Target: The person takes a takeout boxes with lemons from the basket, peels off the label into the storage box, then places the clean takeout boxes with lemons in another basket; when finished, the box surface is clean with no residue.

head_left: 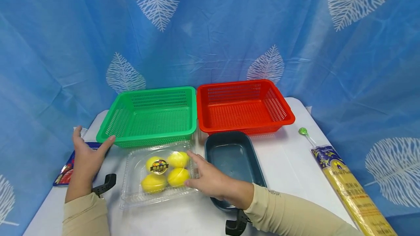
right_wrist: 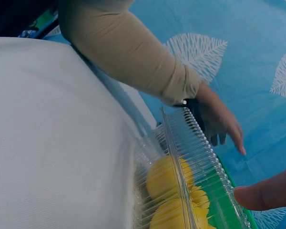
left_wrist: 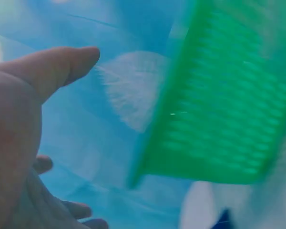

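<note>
A clear plastic clamshell box (head_left: 134,185) with several lemons (head_left: 154,184) inside lies before the green basket (head_left: 147,137). My right hand (head_left: 218,183) is at the box's right end, thumb and forefinger spread apart and overlapping its edge. In the right wrist view the thumb (right_wrist: 267,191) is right by the ridged rim. My left hand (head_left: 86,159) is raised left of the box, near the basket's front left corner, with thumb and fingers spread and nothing in it. Behind the left hand lies a red and blue packet (head_left: 67,170), partly hidden.
A red basket (head_left: 242,117) stands beside the green one. The dark blue tray (head_left: 229,156) sits partly under my right forearm. Along the table's right edge lie a green lollipop (head_left: 303,131) and a long yellow pasta packet (head_left: 351,192). A blue curtain (head_left: 210,28) hangs behind.
</note>
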`<state>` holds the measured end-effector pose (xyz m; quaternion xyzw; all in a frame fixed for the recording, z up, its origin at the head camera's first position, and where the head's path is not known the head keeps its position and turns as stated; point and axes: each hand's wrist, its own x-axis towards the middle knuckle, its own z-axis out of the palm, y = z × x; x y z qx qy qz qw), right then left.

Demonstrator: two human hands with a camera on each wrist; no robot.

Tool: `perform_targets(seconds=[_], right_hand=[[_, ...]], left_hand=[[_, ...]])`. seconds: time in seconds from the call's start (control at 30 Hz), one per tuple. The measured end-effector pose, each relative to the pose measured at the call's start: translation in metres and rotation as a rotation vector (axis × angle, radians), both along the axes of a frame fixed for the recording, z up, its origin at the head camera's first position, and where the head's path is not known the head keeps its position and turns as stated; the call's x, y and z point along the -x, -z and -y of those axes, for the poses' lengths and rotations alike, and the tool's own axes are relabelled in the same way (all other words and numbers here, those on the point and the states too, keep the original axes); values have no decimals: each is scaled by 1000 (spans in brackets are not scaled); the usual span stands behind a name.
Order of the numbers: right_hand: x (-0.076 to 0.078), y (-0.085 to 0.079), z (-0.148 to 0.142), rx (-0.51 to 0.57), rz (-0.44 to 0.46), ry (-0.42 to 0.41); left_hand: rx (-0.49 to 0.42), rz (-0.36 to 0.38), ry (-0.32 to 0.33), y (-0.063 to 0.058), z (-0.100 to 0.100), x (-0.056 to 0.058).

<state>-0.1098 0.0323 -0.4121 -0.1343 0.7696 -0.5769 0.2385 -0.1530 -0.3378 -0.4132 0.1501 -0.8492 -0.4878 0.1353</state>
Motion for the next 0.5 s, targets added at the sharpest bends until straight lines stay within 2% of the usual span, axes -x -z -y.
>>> perform_targets(seconds=[0.1,0.2,0.27,0.4,0.5], right_hand=[[0,0,1,2,5,-2],[0,1,1,1,0,-2],[0,1,1,-2,-6,-4],[1,-1,1,-6,-14,-9],[0,-1,1,0,-10,-9]], left_hand=[[24,0,-3,-14,3,-17],[68,13,65,-21,-2,-33],[141,32,154,-22,-6,-43],[333,94,396,-19,-15,-58],[365,135,532,-12,-21,-66]])
